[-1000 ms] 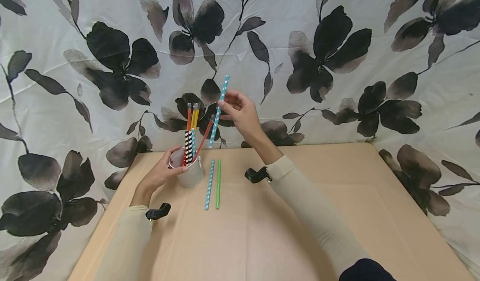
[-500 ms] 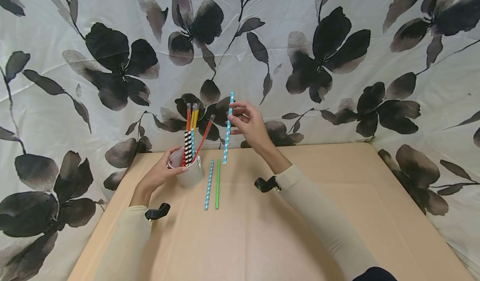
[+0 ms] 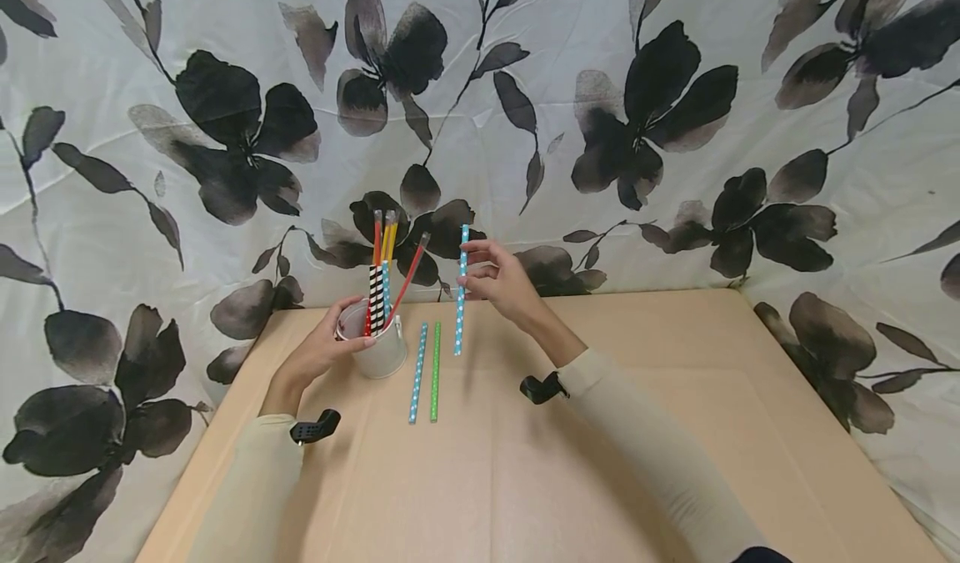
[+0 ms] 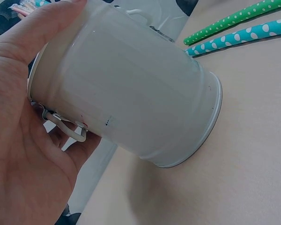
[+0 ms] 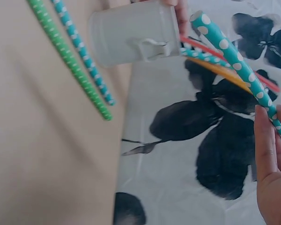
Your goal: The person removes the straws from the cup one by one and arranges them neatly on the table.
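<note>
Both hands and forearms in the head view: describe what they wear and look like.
The left hand and right hand are ungloved. Plain cream long fabric sleeves end near both wrists. A small black angular device sits at each wrist. A dark, cloth-like patch shows by the right sleeve at the bottom edge.

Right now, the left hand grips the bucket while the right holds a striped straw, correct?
Only the pattern is wrong: the right hand holds a dotted straw, as the right wrist view shows. The left hand does grip the bucket.
</note>
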